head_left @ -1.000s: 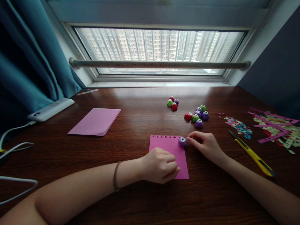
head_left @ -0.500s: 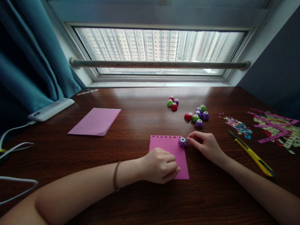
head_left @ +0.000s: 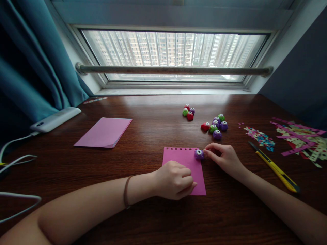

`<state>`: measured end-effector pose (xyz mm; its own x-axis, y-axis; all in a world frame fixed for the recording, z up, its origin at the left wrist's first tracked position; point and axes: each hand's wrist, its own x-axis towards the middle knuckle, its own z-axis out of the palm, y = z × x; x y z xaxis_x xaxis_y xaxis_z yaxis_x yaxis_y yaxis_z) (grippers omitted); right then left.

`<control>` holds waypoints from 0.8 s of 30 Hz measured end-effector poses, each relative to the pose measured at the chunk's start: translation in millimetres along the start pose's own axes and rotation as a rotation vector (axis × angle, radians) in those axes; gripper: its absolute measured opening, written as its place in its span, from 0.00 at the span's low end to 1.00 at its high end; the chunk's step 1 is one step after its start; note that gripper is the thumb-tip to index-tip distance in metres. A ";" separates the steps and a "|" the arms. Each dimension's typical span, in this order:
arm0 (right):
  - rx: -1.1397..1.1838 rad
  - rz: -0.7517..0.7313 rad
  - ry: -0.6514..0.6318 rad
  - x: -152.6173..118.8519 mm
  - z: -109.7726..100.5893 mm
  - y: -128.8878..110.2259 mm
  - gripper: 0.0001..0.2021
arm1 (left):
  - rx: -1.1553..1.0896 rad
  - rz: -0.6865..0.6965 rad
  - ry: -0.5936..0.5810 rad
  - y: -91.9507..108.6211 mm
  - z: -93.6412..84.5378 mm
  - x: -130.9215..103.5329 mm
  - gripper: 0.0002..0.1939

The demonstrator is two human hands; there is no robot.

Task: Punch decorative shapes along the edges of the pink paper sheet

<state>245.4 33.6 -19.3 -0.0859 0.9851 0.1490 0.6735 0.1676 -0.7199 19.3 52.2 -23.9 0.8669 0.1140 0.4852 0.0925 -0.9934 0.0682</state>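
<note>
A bright pink sheet (head_left: 200,180) lies on the dark wooden table, with a row of small punched shapes along its far edge. On its far right corner sits a purple craft punch (head_left: 199,154) with a star on its white top. My left hand (head_left: 176,181) rests on the sheet with fingers curled in; whether anything is inside is hidden. My right hand (head_left: 222,156) is right of the punch, its thumb and index fingertips closed at the punch's right side, where a tiny part is too small to make out.
Several red, green and purple punches (head_left: 213,128) stand beyond the sheet. At right lie a yellow cutter (head_left: 277,170), confetti (head_left: 260,137) and paper strips (head_left: 301,136). Pink paper (head_left: 104,132) and a white device (head_left: 56,119) with cables are at left.
</note>
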 end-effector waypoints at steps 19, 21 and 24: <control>0.021 0.010 -0.004 0.3 0.5 0.5 0.09 | -0.008 -0.004 0.001 0.5 -0.7 0.4 0.15; 0.026 0.012 -0.002 0.2 0.5 0.2 0.09 | -0.008 -0.005 0.001 0.5 -0.4 0.2 0.15; 0.024 0.013 0.000 -0.2 0.4 -0.4 0.09 | -0.011 -0.005 0.002 0.4 -0.1 0.2 0.15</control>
<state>244.8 33.4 -19.3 -0.0773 0.9873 0.1388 0.6570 0.1552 -0.7378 19.5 51.8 -23.6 0.8656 0.1191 0.4863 0.0914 -0.9926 0.0804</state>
